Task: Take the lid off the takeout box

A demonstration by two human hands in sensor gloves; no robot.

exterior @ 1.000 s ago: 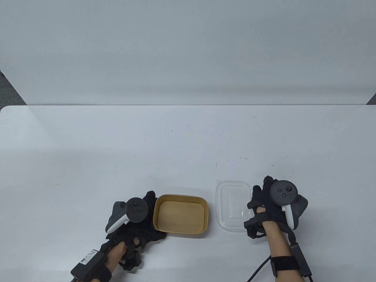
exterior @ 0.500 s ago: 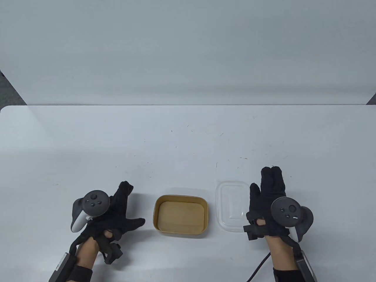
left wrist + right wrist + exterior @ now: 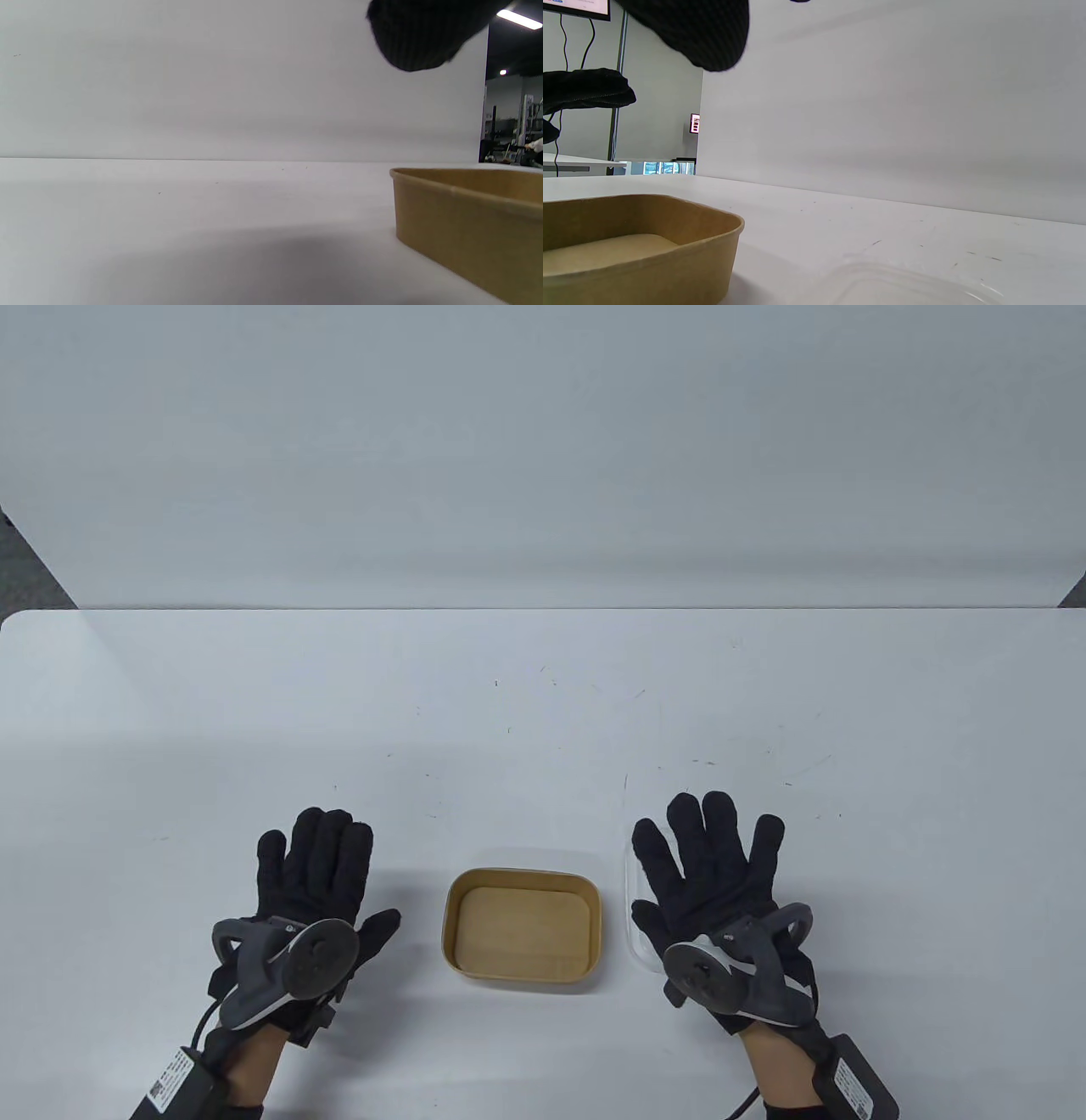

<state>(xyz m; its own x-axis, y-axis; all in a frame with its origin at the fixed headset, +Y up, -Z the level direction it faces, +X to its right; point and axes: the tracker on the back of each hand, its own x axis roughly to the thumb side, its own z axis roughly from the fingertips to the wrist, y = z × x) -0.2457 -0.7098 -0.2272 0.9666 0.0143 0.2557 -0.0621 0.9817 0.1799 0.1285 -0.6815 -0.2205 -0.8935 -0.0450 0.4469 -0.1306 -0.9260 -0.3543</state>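
Note:
The brown paper takeout box (image 3: pixel 522 929) stands open on the white table, with no lid on it. It also shows in the left wrist view (image 3: pixel 466 220) and in the right wrist view (image 3: pixel 640 245). The clear plastic lid (image 3: pixel 631 891) lies flat on the table just right of the box, mostly hidden under my right hand; its rim shows in the right wrist view (image 3: pixel 903 284). My left hand (image 3: pixel 339 874) is spread flat, palm down, left of the box and holds nothing. My right hand (image 3: pixel 687 874) is spread palm down over the lid and grips nothing.
The white table (image 3: pixel 543 712) stretches far beyond the box, bearing only small scratch marks. A white wall panel (image 3: pixel 543 458) stands behind its far edge.
My left hand let go of the box's left side, moved left and opened flat. My right hand let go of the lid and spread its fingers over it. Box and lid stayed put.

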